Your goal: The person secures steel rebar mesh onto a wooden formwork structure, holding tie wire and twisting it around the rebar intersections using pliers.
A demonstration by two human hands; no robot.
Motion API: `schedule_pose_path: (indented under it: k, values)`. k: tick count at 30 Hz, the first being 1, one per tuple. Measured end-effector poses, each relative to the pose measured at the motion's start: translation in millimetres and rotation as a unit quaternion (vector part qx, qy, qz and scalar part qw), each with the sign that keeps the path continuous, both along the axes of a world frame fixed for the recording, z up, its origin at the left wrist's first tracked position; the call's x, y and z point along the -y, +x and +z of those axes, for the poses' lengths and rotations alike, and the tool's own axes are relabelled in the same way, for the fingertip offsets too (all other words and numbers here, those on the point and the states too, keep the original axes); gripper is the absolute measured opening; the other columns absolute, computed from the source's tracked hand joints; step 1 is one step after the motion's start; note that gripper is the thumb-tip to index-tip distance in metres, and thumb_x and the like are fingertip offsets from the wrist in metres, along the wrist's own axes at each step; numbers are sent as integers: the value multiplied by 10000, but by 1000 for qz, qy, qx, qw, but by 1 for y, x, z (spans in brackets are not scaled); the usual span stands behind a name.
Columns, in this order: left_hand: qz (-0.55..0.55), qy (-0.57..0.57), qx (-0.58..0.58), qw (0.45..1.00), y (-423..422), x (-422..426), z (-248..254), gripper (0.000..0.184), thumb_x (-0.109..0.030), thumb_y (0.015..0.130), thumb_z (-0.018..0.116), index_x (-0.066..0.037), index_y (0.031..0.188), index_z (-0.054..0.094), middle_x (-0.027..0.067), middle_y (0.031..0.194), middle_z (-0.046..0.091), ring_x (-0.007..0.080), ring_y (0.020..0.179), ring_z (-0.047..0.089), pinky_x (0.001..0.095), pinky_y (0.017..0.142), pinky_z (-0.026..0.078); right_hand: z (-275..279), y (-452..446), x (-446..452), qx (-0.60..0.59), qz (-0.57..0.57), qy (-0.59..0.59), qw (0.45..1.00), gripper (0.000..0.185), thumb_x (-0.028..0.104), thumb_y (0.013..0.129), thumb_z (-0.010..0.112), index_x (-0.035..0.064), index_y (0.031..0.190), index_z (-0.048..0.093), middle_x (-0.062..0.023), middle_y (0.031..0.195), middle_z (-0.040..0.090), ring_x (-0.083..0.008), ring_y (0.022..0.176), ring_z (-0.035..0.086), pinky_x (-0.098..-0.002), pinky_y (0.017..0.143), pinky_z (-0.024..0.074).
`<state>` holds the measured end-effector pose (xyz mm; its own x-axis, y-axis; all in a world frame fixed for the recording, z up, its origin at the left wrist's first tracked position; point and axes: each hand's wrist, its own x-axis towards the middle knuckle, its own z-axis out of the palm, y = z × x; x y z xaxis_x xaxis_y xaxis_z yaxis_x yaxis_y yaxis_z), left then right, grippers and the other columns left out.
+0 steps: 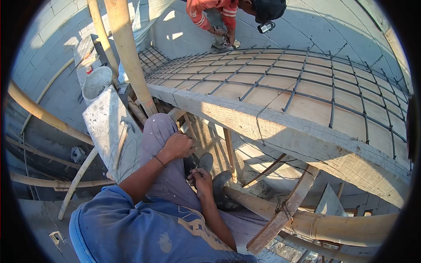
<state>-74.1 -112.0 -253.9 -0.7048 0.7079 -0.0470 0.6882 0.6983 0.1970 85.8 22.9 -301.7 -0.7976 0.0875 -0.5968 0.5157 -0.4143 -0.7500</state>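
My left hand, a dark band on its wrist, is closed over my raised knee in grey trousers. What its fingers hold is hidden. Lower and to the right, my right hand is closed with fingers pinched together. Something thin and dark shows between the two hands, too small to name. Beyond them runs a long timber board edging a grid of tied steel bars over wooden panels.
A co-worker in red sleeves bends beyond the grid. Bamboo poles cross at left; another lies low right, wired to a wooden strut. A bucket and a hammer rest on mortar-spattered boards.
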Motion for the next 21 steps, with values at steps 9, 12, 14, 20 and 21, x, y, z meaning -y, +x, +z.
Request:
schedule_pose_path:
  k: [9, 12, 14, 20, 21]
  values:
    - [4, -3, 7, 1000, 0, 0, -1, 341, -368, 900, 635, -70, 1036, 728, 138, 829, 721, 300, 830, 696, 414, 870, 492, -1, 0, -1, -3, -3, -5, 1000, 119, 84, 976, 585, -13, 975, 655, -90, 750, 669, -134, 567, 590, -261, 516, 459]
    - [4, 24, -7, 1000, 1, 0, 0, 323, -372, 894, 644, -62, 938, 721, 141, 791, 711, 309, 795, 689, 420, 844, 497, 0, 0, 0, -4, -5, -4, 1000, 120, 82, 975, 585, -16, 977, 655, -89, 748, 669, -135, 566, 590, -260, 514, 457]
    - [1, 50, -22, 999, 1, 0, -2, 330, -377, 887, 652, -56, 844, 713, 142, 750, 702, 317, 758, 683, 426, 818, 501, 1, 0, -1, -4, -6, -2, 1000, 121, 81, 974, 585, -18, 978, 655, -89, 747, 669, -135, 566, 590, -260, 513, 456]
    - [2, 46, -31, 998, 1, 0, -6, 348, -391, 893, 648, -52, 867, 721, 140, 755, 703, 316, 763, 685, 430, 831, 500, 2, 0, -1, -3, -4, 2, 1000, 122, 81, 974, 588, -20, 978, 656, -86, 743, 670, -133, 563, 589, -258, 511, 452]
    - [10, 27, -6, 1000, 2, -1, 1, 336, -378, 890, 647, -58, 955, 728, 139, 810, 716, 308, 818, 690, 422, 861, 497, 3, 0, -1, -4, -5, 2, 1000, 122, 82, 974, 589, -21, 975, 655, -87, 743, 671, -133, 563, 589, -258, 510, 452]
